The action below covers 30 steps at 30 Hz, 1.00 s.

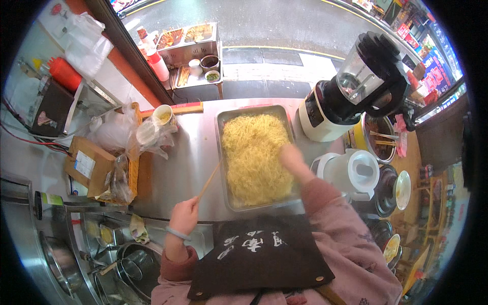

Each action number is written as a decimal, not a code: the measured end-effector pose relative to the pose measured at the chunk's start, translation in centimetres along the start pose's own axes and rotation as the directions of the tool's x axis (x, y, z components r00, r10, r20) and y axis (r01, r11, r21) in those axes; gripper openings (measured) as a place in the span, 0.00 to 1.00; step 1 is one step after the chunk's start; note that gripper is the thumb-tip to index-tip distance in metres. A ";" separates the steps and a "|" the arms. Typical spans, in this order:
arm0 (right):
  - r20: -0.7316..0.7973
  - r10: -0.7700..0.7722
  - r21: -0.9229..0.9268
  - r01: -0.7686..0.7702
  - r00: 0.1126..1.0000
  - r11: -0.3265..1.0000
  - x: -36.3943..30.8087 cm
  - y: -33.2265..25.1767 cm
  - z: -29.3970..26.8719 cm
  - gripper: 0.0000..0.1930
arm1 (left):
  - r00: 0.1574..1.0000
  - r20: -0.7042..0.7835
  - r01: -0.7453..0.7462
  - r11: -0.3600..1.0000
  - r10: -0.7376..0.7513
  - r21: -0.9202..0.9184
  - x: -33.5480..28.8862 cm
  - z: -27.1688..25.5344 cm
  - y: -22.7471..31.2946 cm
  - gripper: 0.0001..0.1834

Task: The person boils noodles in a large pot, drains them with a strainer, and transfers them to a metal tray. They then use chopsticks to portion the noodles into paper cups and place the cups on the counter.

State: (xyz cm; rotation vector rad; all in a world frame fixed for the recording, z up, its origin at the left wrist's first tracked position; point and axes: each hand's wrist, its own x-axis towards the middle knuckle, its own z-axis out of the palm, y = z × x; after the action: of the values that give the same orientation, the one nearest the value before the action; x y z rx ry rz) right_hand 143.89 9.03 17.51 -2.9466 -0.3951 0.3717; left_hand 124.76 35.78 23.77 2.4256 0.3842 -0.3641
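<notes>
A rectangular metal tray [220, 189] on the steel counter is heaped with thin yellow noodles [256, 157]. My left hand [184, 217], left of the tray's near corner, is closed around long wooden chopsticks [209, 182]. They slant up toward the tray's left rim; whether it is one stick or a pair I cannot tell. Over the right side of the noodles is my right hand [296, 161], smeared by motion. Its fingers cannot be made out, and it seems to touch the noodles near the tray's right rim.
Right of the tray stand a blender [335, 96] and a white plastic jug [356, 173]. A wicker basket [133, 173] with bags and a paper cup [162, 116] sit at the left. Pots lie in a sink [145, 264] at lower left. Beyond the counter is a food stand [190, 51].
</notes>
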 end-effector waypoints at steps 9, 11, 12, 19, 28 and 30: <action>0.071 -0.005 -0.043 0.008 0.997 0.999 -0.2 1.7 -0.3 0.08 | 0.986 -0.147 -0.094 0.988 0.075 -0.120 2.4 3.7 -0.5 0.11; 0.108 -0.107 -0.083 0.116 0.988 0.990 -1.3 0.8 -1.3 0.07 | 0.993 -0.112 -0.054 0.994 0.043 -0.090 3.6 4.3 -0.4 0.10; 0.212 -0.146 -0.098 0.169 0.966 0.981 -2.0 0.4 -1.4 0.07 | 0.989 -0.127 -0.086 0.995 0.079 -0.046 4.3 4.6 -0.3 0.10; 0.141 0.089 -0.234 -0.055 0.986 0.971 -8.7 9.1 -2.8 0.08 | 0.998 -0.038 0.064 0.980 -0.058 0.186 8.0 6.0 0.6 0.10; -0.096 0.021 0.453 0.025 0.995 0.891 -2.2 5.4 7.4 0.11 | 0.986 0.059 -0.150 0.980 0.158 -0.128 11.0 11.1 0.0 0.14; -0.100 0.002 0.493 0.048 0.995 0.869 -1.1 4.5 6.5 0.11 | 0.984 -0.006 -0.174 0.960 0.177 -0.221 12.2 11.2 1.3 0.14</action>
State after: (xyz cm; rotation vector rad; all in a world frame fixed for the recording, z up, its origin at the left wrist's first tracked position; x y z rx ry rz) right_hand 142.18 5.16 10.71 -2.4412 -0.2703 0.2734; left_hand 134.68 29.87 11.80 2.2170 0.1897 -0.2458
